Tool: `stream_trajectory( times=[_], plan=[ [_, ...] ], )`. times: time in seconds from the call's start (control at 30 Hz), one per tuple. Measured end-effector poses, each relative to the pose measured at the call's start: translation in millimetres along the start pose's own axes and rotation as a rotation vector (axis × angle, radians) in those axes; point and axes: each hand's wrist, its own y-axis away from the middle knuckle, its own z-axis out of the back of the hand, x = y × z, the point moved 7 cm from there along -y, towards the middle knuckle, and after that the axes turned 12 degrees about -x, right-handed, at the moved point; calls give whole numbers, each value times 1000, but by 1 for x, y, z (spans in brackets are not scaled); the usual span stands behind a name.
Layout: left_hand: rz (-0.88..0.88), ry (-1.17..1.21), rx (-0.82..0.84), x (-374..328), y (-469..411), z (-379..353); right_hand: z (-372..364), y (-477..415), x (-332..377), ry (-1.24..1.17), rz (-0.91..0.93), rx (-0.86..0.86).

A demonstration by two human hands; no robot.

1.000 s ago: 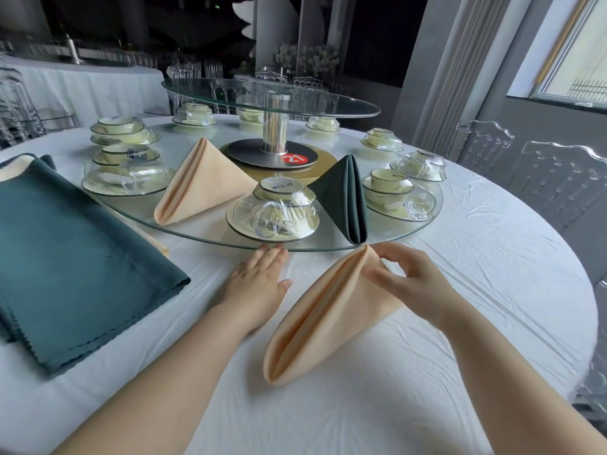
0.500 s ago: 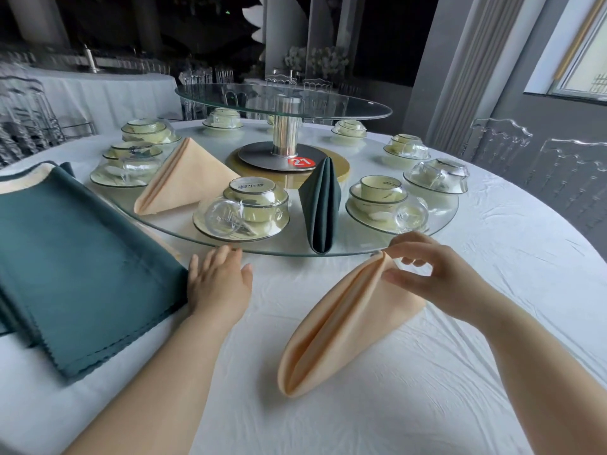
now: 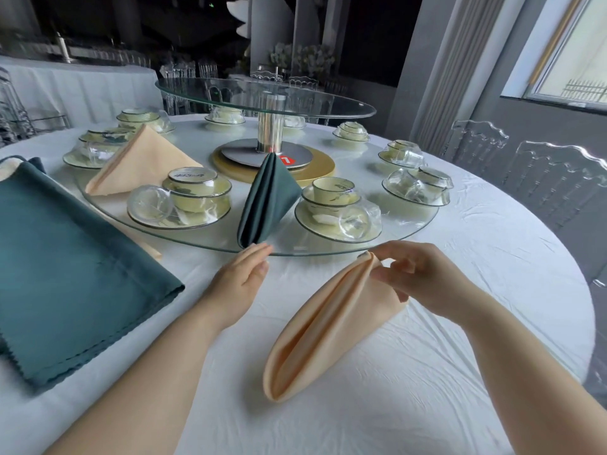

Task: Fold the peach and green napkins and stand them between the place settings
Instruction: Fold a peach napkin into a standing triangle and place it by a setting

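The green napkin stack [image 3: 72, 267] runs off the left edge, and the peach cloth [image 3: 9, 168] under it shows only a corner. The standing green napkin [image 3: 262, 198] covers part of the red number tag [image 3: 290, 160]. Fingertips of the left hand [image 3: 239, 290] are blurred at the rim of the glass turntable [image 3: 328, 249], so contact is unclear. The right hand [image 3: 423, 280] hides the far side of the peach napkin [image 3: 322, 330]. Print on the bowl [image 3: 192, 175] is too small to read.

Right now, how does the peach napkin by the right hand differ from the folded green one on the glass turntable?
The green napkin is dark, the peach napkin pale. The green napkin stands upright on the glass turntable between two place settings; the peach napkin slants low over the white tablecloth. No hand holds the green napkin; the right hand pinches the peach napkin's tip. Both have the same pointed fold.
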Motion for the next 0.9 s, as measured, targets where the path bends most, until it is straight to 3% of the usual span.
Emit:
stream_trajectory(
  times=[0.13,0.27,0.4,0.57,0.73,0.9],
  plan=[
    [13,-409,-6,16,-2,10,-4,4,2,-89,-20,20],
    [-114,-586,-25,-3,-1,7,-9,6,2,-185,-49,21],
    [-180,-573,126,-12,5,-16,-10,6,7,-164,-75,-14],
    [-158,-556,187,-8,7,-17,-13,2,13,30,-142,-191],
    [-100,-559,156,-5,5,-7,-20,0,28,344,-135,-278],
    [-49,-540,127,0,5,2,-28,1,34,364,-128,-283]
  ],
)
